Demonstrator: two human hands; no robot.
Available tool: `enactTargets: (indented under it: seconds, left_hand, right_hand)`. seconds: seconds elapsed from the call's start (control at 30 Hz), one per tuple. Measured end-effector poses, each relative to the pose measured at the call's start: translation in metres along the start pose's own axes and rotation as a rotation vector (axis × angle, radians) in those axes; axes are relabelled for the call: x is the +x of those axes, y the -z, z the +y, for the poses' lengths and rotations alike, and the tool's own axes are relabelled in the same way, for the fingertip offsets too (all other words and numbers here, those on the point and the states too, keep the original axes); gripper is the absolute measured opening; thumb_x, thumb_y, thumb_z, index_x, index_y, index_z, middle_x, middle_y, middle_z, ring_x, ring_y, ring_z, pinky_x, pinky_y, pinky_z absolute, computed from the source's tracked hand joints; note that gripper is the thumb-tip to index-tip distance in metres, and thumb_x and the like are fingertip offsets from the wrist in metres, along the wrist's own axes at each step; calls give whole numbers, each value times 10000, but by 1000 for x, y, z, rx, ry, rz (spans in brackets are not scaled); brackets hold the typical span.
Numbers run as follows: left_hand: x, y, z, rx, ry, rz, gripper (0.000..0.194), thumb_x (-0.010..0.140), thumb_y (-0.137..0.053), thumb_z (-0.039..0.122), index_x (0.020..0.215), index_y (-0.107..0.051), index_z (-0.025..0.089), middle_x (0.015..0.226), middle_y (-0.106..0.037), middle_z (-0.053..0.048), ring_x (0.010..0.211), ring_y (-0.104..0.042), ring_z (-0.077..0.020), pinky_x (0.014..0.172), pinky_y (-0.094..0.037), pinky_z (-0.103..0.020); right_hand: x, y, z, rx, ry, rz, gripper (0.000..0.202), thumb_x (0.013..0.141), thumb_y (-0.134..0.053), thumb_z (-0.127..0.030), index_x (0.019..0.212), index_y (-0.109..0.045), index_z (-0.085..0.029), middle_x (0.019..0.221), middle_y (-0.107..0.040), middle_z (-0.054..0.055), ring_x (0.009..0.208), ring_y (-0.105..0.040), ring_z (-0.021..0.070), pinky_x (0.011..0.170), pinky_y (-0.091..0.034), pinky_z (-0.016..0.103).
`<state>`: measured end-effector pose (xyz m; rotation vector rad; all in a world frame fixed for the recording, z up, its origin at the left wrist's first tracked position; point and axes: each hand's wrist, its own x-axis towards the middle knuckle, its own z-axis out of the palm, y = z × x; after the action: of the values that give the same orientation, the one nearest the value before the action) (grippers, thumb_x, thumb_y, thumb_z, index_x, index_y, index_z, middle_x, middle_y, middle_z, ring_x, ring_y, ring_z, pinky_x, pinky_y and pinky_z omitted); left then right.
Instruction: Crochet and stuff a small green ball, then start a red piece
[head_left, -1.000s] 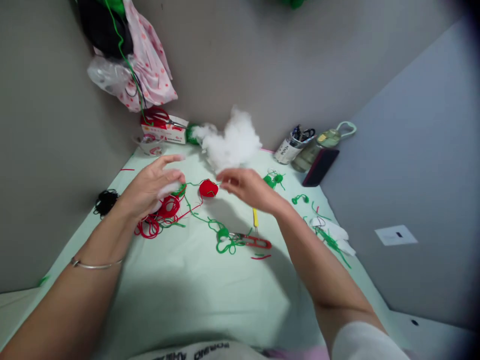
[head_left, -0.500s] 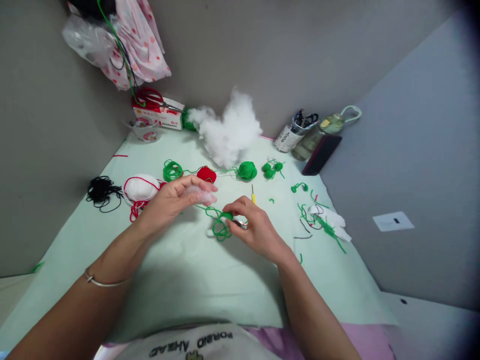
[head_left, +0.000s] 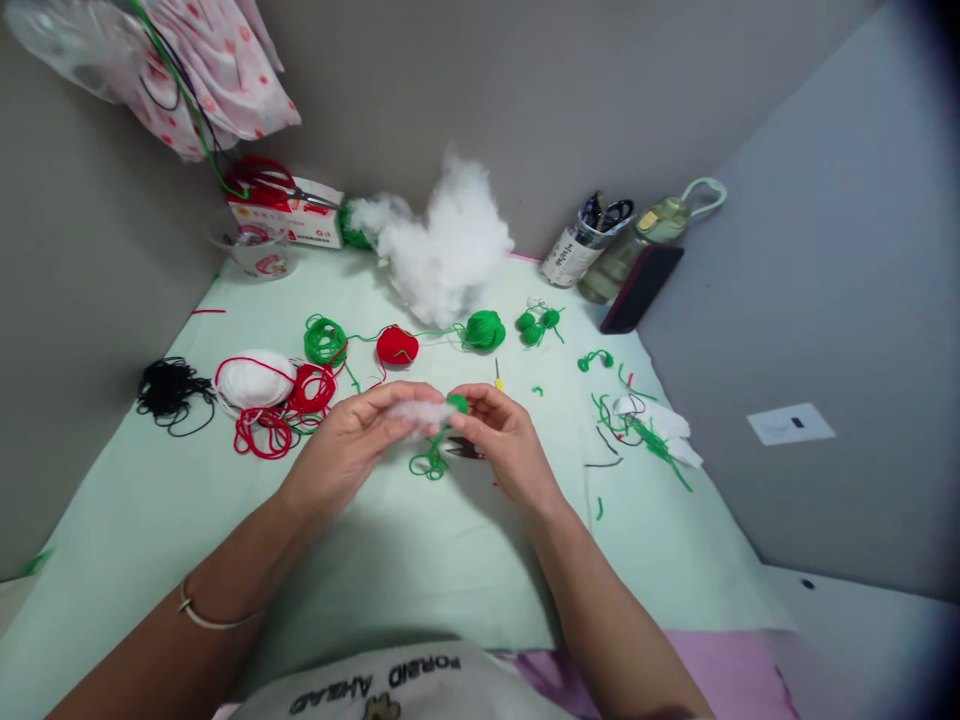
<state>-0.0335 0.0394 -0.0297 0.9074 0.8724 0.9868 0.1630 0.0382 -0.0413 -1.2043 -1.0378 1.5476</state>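
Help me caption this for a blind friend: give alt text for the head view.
A left hand holds white fluff beside a small green piece in the right hand, above a pale table. Behind are a red yarn ball, a green ball and a fluff heap; a white ball lies to the left.

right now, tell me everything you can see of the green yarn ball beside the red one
The green yarn ball is roundish, wound from bright green strands that look soft. It rests on the pale tablecloth, right of the red ball and in front of the white fluff. Loose strands leave its left side, one trailing toward the red ball. Neither the left hand nor the right hand touches it.
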Motion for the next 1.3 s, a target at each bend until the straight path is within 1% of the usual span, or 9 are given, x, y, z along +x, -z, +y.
enactTargets:
  seconds: [0.2,0.37,0.47,0.57,0.73,0.83,1.0,1.17,1.3]
  left_hand:
    - [6,-5,-13,200,-81,84,173,794,-804,347,897,-712,243,730,-669,20,629,-612,-161,640,-515,-292]
    - [8,-7,-22,394,-278,130,129,798,-794,289,775,-683,227,1043,-699,-46,1032,-646,-234,950,-498,-355]
    - [8,-11,-25,255,-213,90,176,807,-784,264,870,-625,222,1244,-694,-86,1166,-651,-263,1019,-497,-400]
    - [7,-16,-25,169,-135,68,353,772,-774,220,1079,-599,236,1231,-711,-102,1191,-664,-285,989,-533,-417]
    - [11,-13,-28,182,-167,172,391,743,-768,191,1112,-646,235,1196,-708,-79,1229,-646,-272,1026,-525,-397]
    - [14,-5,-28,99,-171,246,412,734,-828,245,1112,-667,220,1152,-713,-72,1179,-663,-254,1004,-523,-370]
    - [15,3,-24,-49,-38,229,373,767,-822,272,1119,-718,206,1127,-737,-55,976,-681,-188,831,-526,-275]
    - [13,-3,-28,-138,71,131,248,771,-816,240,1002,-727,226,932,-753,-5,801,-667,-140,741,-516,-240]
    - [13,-8,-33,-155,117,118,237,768,-811,275,975,-709,222,881,-736,-4,761,-659,-149,699,-520,-258]
  right_hand:
    - [1,-3,2,35,5,12,345,753,-826,-452,1018,-749,-245,848,-688,-7,681,-581,125,649,-500,263]
    - [1,-6,4,44,15,-10,311,761,-813,-377,1019,-722,-229,861,-658,-20,646,-551,91,603,-449,229]
    - [2,-7,6,30,28,14,332,728,-831,-383,949,-649,-216,833,-630,-28,631,-539,92,586,-444,230]
    - [1,-9,6,-38,41,35,353,742,-809,-432,916,-581,-226,821,-592,-32,617,-531,100,577,-458,244]
    - [-4,-11,2,-120,44,-32,408,873,-671,-560,1098,-531,-249,1032,-620,12,575,-607,98,549,-481,271]
    - [-7,-6,-2,-254,76,-25,404,922,-625,-566,1174,-541,-261,1053,-620,5,547,-529,73,527,-424,259]
    - [-8,3,-6,-513,113,-97,361,935,-646,-505,736,-613,-206,679,-469,-36,634,-448,120,587,-363,272]
    - [-11,0,-15,-219,337,0,287,927,-663,-412,720,-613,-221,1035,-678,59,874,-651,180,702,-490,306]
    - [-10,0,-16,-85,172,1,252,906,-662,-449,846,-521,-249,1111,-704,36,512,-497,82,483,-385,267]
